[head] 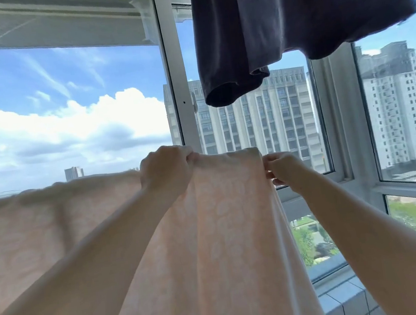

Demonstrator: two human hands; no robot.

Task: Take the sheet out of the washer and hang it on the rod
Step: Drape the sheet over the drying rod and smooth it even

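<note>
Fingers (188,157) of both hands pinching sheet (224,220) top edge (rod hidden underneath)

sheet (223,233): pale peach-pink, faint white floral/blotchy pattern. garment (302,17) at top right of frame: plain dark navy-purple. window frames (175,83): white. sky (65,96) on left: blue, white clouds. tower blocks (261,115): grey-beige.

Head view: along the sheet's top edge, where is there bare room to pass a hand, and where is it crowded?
Free: the gap right of the right hand, between the sheet and the window frame; also the open air above the sheet's left stretch. Crowded: the short span between the left hand and right hand, with the dark garment hanging overhead.
</note>
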